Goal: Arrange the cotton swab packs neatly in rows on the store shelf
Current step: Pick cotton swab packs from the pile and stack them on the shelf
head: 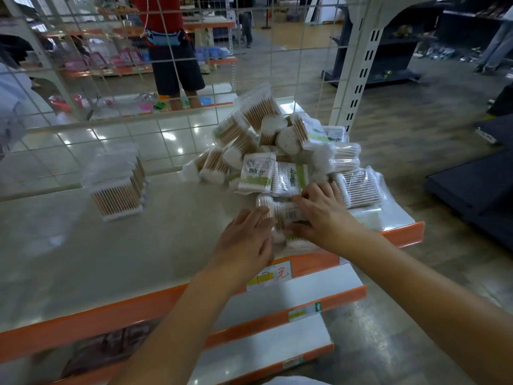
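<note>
A jumbled heap of clear cotton swab packs (280,145) covers the right part of the pale shelf (111,254). A neat stack of packs (118,187) stands alone at the left. At the heap's near edge lies one pack with a barcode label (286,215). My left hand (244,237) touches its left end, and my right hand (322,215) curls over its right side, thumb under and fingers on top. Both hands hide the lower part of that pack.
A white wire grid (172,79) backs the shelf, and a white slotted upright (358,79) stands at the right rear. An orange price rail (83,323) with a paper tag edges the front. Lower shelves step out below. A person stands beyond the grid.
</note>
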A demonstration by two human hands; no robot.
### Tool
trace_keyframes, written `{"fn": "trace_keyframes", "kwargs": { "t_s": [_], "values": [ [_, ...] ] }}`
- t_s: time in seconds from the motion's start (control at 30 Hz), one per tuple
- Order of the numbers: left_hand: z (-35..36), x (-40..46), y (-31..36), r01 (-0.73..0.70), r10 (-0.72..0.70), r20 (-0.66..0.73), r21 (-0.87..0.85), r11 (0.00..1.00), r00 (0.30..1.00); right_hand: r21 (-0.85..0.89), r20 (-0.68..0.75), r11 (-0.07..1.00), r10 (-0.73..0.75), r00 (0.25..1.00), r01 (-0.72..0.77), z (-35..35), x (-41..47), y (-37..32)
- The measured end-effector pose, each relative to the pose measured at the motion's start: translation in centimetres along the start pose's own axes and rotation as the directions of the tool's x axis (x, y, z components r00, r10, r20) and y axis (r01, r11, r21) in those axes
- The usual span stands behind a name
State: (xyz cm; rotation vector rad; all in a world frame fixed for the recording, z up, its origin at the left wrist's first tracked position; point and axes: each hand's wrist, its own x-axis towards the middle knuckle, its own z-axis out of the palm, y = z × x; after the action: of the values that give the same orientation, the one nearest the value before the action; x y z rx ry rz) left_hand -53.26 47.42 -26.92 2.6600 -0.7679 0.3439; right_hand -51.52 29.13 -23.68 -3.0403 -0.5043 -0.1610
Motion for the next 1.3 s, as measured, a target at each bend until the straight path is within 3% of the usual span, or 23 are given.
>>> {"fn": "trace_keyframes", "kwargs": {
  "t_s": [0.1, 0.23, 0.4, 0.5, 0.6, 0.8, 0.9, 1.0, 1.07, 1.17, 1.3],
  "values": [
    [-0.3, -0.1, 0.4, 0.035, -0.035, 0.05, 0.015, 0.999, 0.998, 0.017, 0.008, 1.0, 0.002, 1.0, -0.002, -0.1, -0.1, -0.2],
    [-0.6, -0.2, 0.4, 0.068, -0.067, 0.081, -0.008, 0.998, 0.994, 0.059, -0.129, 0.992, -0.105, 0.986, 0.113, -0.2, -0.4, -0.4],
    [-1.6, -0.3, 0.7, 0.153, -0.141, 0.07, -0.211, 0.965, 0.988, 0.405, -0.051, 0.913, 0.075, 0.996, -0.048, -1.8, -0.4, -0.5],
    [-2.2, -0.5, 1.1, 0.224, -0.222, 0.047, -0.357, 0.907, 0.974, 0.714, -0.03, 0.692, 0.181, 0.983, -0.106, -2.6, 0.1, -0.4],
    [-2.6, -0.4, 1.4, 0.26, -0.284, 0.038, -0.535, 0.804, 0.958, 0.882, -0.105, 0.471, 0.212, 0.972, -0.007, -3.2, 0.3, -0.6],
    [-3.1, 0.5, 1.9, 0.223, -0.413, -0.018, -0.82, 0.527, 0.911, 0.986, -0.144, 0.119, 0.249, 0.958, 0.117, -3.6, 0.2, -2.6],
    [-3.2, 1.0, 1.7, 0.162, -0.487, -0.057, -0.904, 0.396, 0.872, 0.974, -0.097, -0.172, 0.263, 0.96, 0.146, -2.9, 0.2, -3.7],
    [-3.8, 1.1, 1.6, 0.13, -0.511, -0.084, -0.92, 0.369, 0.856, 0.927, -0.039, -0.351, 0.25, 0.967, 0.128, -2.8, -0.1, -4.4],
    [-4.1, 1.1, 1.5, 0.142, -0.511, -0.06, -0.927, 0.347, 0.858, 0.925, -0.023, -0.354, 0.302, 0.953, 0.135, -2.6, -0.1, -4.6],
    [-4.4, 1.2, 1.3, 0.151, -0.582, 0.004, -0.967, 0.204, 0.813, 0.952, -0.001, -0.284, 0.367, 0.93, 0.114, -2.2, -0.2, -4.8],
    [-5.4, 1.5, 1.0, 0.086, -0.636, 0.006, -0.992, 0.094, 0.772, 0.973, 0.011, -0.219, 0.369, 0.929, 0.076, -1.5, -0.8, -5.0]
  ]
}}
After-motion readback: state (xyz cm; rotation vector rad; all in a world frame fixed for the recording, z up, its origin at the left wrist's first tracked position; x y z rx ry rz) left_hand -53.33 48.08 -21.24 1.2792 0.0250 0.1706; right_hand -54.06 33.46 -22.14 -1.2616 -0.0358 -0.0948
